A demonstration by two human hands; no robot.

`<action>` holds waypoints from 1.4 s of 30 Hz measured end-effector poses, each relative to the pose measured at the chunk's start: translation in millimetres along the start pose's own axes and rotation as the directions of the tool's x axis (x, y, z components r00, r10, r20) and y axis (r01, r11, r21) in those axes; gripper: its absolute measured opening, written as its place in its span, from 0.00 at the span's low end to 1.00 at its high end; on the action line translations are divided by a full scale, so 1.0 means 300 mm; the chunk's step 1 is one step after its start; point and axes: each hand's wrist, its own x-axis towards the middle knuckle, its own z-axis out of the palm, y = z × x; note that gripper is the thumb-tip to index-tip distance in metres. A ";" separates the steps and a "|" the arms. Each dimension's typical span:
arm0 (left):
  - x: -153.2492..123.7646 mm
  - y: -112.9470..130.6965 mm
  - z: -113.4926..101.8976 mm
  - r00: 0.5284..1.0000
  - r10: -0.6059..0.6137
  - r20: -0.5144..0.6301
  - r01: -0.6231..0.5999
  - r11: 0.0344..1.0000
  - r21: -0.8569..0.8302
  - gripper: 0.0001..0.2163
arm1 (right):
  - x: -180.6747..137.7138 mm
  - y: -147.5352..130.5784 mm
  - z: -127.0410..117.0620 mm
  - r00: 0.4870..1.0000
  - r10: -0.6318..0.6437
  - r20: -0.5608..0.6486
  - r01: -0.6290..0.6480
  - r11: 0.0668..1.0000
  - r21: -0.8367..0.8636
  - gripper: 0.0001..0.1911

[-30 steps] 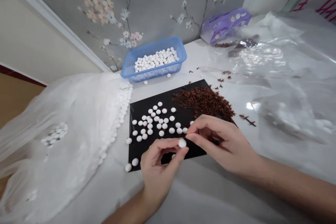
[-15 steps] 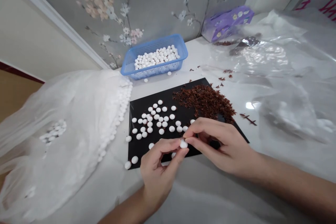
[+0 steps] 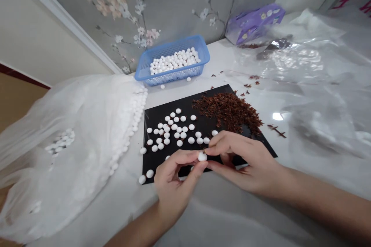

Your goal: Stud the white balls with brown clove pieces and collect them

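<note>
A small white ball (image 3: 202,156), with a tiny brown star-shaped piece (image 3: 204,151) at its top, sits pinched between the thumb and index finger of my left hand (image 3: 175,179). From the other side, my right hand (image 3: 246,160) has its index fingertip at the brown piece and its thumb by the ball's lower right. Below both hands lies a black board (image 3: 165,107). Several white balls (image 3: 174,127) with brown bits on them are scattered over its left part. A heap of brown star-shaped pieces (image 3: 232,112) covers its upper right.
Behind the board stands a blue basket (image 3: 172,76) of white balls. To the left lies a large translucent bag (image 3: 95,123) with white balls inside. Clear plastic bags (image 3: 298,65) and a purple pack (image 3: 255,23) are at the right rear. Brown bits (image 3: 276,130) lie beside the board.
My right thumb has parted from the index fingertip and moved down beside the ball. The brown piece now shows on top of the ball. The view has shifted slightly.
</note>
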 end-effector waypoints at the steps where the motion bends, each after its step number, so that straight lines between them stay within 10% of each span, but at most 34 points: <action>1: 0.001 0.001 0.000 1.000 0.002 0.004 -0.002 1.000 0.004 0.07 | 0.000 0.000 -0.002 1.000 0.008 0.010 -0.008 1.000 0.000 0.05; 29: 0.005 -0.002 0.001 0.999 0.010 0.052 -0.010 1.000 0.008 0.06 | 0.010 -0.007 -0.012 0.975 0.168 0.144 -0.175 0.984 0.032 0.02; 38: 0.050 0.007 -0.021 0.975 0.039 0.220 -0.098 0.960 0.261 0.06 | 0.053 -0.009 -0.108 0.979 0.121 0.166 -0.064 0.948 -0.311 0.05; 42: 0.096 -0.003 -0.047 0.935 0.166 0.313 -0.317 0.786 0.531 0.07 | 0.060 0.037 -0.124 0.967 0.254 -0.007 -0.184 0.682 -0.708 0.09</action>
